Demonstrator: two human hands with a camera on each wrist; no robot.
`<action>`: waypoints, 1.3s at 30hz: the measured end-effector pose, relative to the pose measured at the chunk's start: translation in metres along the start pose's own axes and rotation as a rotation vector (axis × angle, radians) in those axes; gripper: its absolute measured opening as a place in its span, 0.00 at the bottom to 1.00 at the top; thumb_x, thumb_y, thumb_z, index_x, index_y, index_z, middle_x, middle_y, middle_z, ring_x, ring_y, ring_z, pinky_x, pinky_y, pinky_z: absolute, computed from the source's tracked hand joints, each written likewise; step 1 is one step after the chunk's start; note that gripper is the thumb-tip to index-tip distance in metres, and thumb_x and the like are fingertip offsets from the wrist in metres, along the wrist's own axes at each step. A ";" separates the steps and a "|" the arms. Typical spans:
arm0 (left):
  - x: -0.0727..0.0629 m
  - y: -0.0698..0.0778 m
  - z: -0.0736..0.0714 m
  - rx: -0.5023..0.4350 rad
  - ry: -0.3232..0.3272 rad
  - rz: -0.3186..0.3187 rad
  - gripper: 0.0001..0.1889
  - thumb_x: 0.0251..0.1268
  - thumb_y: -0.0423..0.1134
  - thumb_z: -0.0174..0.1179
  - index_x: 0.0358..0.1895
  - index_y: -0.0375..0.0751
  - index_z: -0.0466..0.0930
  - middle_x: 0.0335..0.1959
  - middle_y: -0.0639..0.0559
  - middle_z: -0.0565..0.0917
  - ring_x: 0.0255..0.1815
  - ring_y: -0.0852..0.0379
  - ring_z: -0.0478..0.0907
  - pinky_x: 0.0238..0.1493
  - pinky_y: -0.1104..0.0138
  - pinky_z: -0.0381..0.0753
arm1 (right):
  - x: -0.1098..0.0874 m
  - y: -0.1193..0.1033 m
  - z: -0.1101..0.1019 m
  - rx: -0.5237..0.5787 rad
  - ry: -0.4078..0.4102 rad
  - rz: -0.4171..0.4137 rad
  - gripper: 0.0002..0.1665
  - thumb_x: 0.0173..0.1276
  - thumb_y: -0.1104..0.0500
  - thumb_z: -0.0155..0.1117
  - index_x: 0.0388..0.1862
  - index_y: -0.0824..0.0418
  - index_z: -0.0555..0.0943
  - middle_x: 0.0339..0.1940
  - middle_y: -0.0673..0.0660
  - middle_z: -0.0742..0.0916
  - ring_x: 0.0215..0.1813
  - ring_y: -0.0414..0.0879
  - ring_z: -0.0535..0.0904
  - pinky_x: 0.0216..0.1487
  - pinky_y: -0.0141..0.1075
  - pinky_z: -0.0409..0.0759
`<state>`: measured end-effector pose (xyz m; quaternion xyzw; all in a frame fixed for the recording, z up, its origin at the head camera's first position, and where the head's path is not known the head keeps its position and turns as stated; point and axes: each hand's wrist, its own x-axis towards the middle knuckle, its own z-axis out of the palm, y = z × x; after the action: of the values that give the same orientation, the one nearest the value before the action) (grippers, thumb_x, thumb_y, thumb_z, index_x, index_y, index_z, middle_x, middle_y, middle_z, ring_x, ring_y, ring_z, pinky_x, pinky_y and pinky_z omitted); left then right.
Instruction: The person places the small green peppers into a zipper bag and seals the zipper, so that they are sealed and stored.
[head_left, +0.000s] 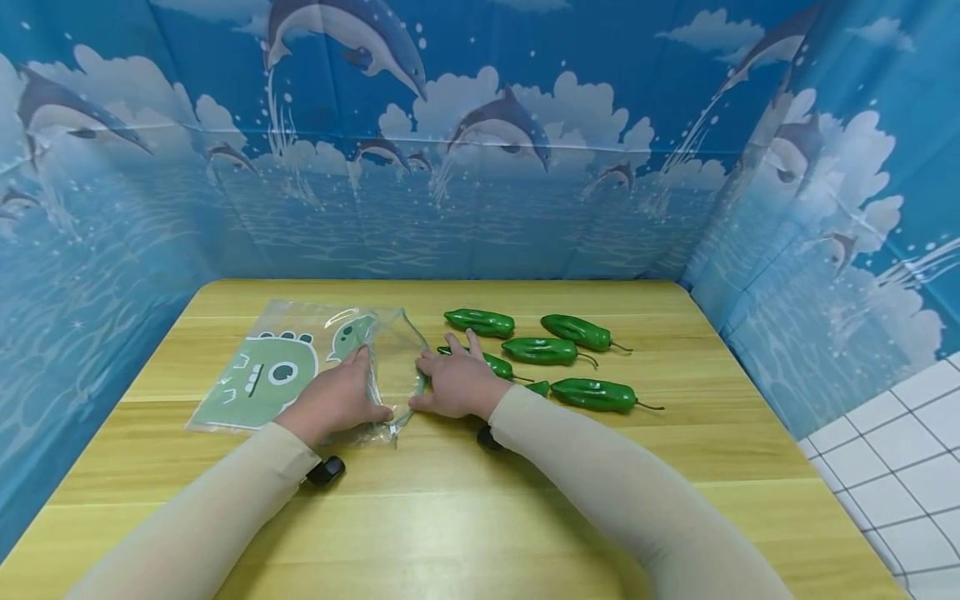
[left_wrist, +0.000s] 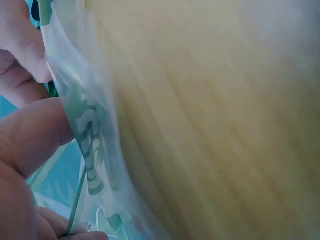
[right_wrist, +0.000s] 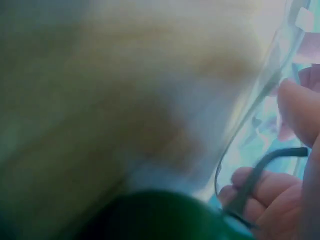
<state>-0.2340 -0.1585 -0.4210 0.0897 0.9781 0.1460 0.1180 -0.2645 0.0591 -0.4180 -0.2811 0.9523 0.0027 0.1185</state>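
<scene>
A clear plastic zip bag [head_left: 281,371] with a green one-eyed monster print lies on the table, its mouth parted toward the right. My left hand [head_left: 337,398] holds the near lip of the mouth, thumb and forefinger spread along it. In the left wrist view the thumb [left_wrist: 37,132] presses against the film. Across the gap, my right hand [head_left: 461,385] grips the opposite lip, with thumb and forefinger at the rim and other fingers raised. A green pepper [head_left: 495,365] lies partly behind this hand; another pepper [head_left: 538,388] is mostly hidden by the wrist.
More long green peppers lie to the right, among them one pepper [head_left: 596,395] at the front and another [head_left: 576,332] at the back. The wooden table [head_left: 405,533] meets a blue dolphin curtain [head_left: 465,208] behind. White tiles [head_left: 907,458] show at the right.
</scene>
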 end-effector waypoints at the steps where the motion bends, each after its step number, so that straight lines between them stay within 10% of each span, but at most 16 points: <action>1: 0.000 -0.001 0.001 0.002 0.000 -0.003 0.68 0.58 0.62 0.75 0.84 0.23 0.39 0.86 0.29 0.49 0.74 0.27 0.71 0.70 0.41 0.76 | -0.001 0.001 -0.001 0.010 0.014 -0.014 0.49 0.74 0.24 0.54 0.85 0.46 0.63 0.86 0.46 0.66 0.89 0.62 0.45 0.85 0.67 0.34; 22: 0.000 -0.005 0.000 -0.008 0.005 0.019 0.69 0.56 0.64 0.75 0.84 0.23 0.41 0.82 0.26 0.57 0.72 0.27 0.73 0.68 0.41 0.78 | -0.038 0.085 -0.036 0.352 0.073 -0.047 0.50 0.77 0.36 0.63 0.88 0.51 0.56 0.90 0.56 0.55 0.89 0.64 0.44 0.84 0.63 0.54; 39: 0.001 -0.005 0.000 -0.017 -0.016 0.015 0.68 0.57 0.63 0.75 0.84 0.25 0.41 0.84 0.28 0.54 0.76 0.27 0.69 0.71 0.41 0.75 | -0.068 0.196 -0.044 0.401 0.095 0.183 0.44 0.81 0.51 0.62 0.88 0.51 0.55 0.89 0.62 0.55 0.87 0.66 0.52 0.81 0.65 0.60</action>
<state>-0.2352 -0.1632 -0.4230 0.0970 0.9752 0.1542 0.1254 -0.3240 0.2575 -0.3721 -0.1644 0.9598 -0.1894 0.1261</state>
